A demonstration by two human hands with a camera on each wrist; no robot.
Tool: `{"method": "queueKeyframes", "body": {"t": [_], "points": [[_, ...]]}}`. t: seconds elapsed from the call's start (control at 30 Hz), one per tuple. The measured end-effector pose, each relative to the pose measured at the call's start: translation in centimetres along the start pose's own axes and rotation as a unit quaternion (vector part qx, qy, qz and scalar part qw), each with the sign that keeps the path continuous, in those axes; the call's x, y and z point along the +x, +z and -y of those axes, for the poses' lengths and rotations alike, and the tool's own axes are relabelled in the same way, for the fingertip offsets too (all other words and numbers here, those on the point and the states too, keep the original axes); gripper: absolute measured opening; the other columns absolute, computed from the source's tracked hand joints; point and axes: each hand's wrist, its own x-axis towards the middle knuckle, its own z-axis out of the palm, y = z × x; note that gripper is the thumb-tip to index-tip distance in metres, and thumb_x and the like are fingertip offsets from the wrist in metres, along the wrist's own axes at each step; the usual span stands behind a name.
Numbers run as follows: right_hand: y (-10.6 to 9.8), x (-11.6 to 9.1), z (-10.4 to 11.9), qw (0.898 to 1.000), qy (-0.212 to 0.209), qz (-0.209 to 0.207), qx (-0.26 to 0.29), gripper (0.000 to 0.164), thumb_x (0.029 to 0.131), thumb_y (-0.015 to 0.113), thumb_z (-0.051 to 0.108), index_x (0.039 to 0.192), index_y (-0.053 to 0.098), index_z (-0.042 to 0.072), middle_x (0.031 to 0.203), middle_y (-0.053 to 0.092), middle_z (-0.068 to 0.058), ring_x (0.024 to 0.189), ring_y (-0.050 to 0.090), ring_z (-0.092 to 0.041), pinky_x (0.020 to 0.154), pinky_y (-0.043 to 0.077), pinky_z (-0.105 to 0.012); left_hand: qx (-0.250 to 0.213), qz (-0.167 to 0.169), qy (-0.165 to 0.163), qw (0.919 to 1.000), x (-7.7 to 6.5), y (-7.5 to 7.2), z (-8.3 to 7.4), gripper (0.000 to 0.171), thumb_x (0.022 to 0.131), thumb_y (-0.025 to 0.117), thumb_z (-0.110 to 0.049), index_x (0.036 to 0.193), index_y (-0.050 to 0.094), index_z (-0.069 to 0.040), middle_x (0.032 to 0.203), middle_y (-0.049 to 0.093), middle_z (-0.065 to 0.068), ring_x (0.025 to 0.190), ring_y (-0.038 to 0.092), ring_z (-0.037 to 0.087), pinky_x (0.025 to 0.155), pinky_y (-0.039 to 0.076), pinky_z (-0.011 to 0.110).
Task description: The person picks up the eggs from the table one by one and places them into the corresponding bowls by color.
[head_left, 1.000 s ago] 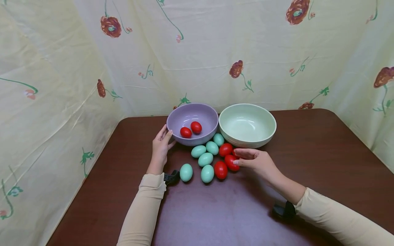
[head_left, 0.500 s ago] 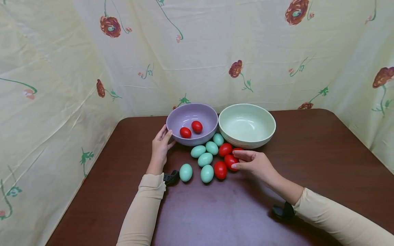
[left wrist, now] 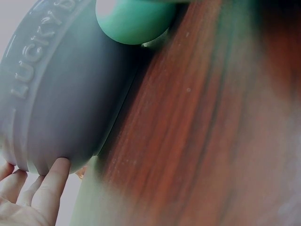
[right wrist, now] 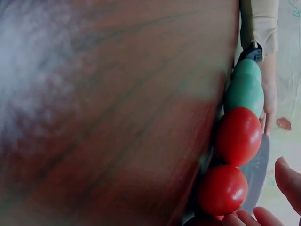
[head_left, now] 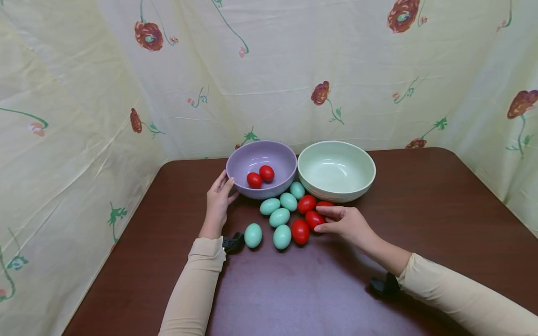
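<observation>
Left hand (head_left: 217, 205) just left of centre in head view, up against left side of purple bowl (head_left: 260, 193). Fingers spread and fairly straight, on the bowl's outside, thumb by the rim. Right hand (head_left: 350, 224) right of centre, thumb and fingers parted, nearly straight, around the right end of near red egg (head_left: 315, 220). Can't tell from here whether fingertips touch it.

Around that egg, all on table (head_left: 420, 196): front red egg (head_left: 300, 232) to lower left, back red egg (head_left: 307, 204) to upper left, hidden red egg (head_left: 325, 204) just above, partly behind the fingers. Two more in purple bowl, side by side: left inner egg (head_left: 254, 180), right inner egg (head_left: 266, 173).

Green eggs (head_left: 279, 217), six in all, left of the red ones: four clustered below the bowls, two further down the frame, the leftmost beside left wrist gear (head_left: 234, 242). Green bowl (head_left: 319, 158) upright just right of purple bowl, above right hand, inside bare.

Raised lettering (left wrist: 44, 47) on purple bowl, upper left of left wrist view. Cream sleeves (head_left: 195, 289) at bottom left and bottom right. Flowered cloth (head_left: 269, 70) across top and sides.
</observation>
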Motion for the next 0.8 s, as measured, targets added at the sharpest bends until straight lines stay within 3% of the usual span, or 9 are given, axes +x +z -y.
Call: {"method": "queueKeyframes", "body": {"t": [0.27, 0.6, 0.8], "points": [[0.0, 0.1, 0.0, 1.0, 0.002, 0.003, -0.025, 0.051, 0.084, 0.079, 0.016, 0.131, 0.064, 0.003, 0.131, 0.065, -0.017, 0.112, 0.067, -0.022, 0.082, 0.052, -0.01, -0.006, 0.002, -0.002, 1.0, -0.1, 0.0, -0.1, 0.059, 0.099, 0.061, -0.026, 0.154, 0.039, -0.02, 0.162, 0.035, 0.004, 0.141, 0.046, 0.021, 0.107, 0.048, 0.048], [0.6, 0.6, -0.3, 0.998, -0.022, 0.018, -0.052, 0.053, 0.082, 0.081, 0.015, 0.13, 0.064, 0.001, 0.126, 0.067, -0.021, 0.104, 0.063, -0.024, 0.072, 0.054, -0.015, -0.004, 0.0, -0.002, 1.0, -0.2, 0.1, -0.2, 0.059, 0.099, 0.061, -0.026, 0.153, 0.04, -0.02, 0.161, 0.036, 0.004, 0.141, 0.047, 0.021, 0.106, 0.048, 0.048], [1.0, 0.9, -0.2, 0.992, -0.04, 0.016, -0.122, 0.054, 0.079, 0.084, 0.017, 0.129, 0.066, 0.004, 0.122, 0.07, -0.019, 0.109, 0.058, -0.027, 0.071, 0.052, -0.019, 0.0, 0.002, 0.003, 1.0, -0.2, 0.0, -0.1, 0.058, 0.1, 0.061, -0.026, 0.154, 0.039, -0.02, 0.161, 0.036, 0.003, 0.141, 0.047, 0.022, 0.106, 0.048, 0.048]]}}
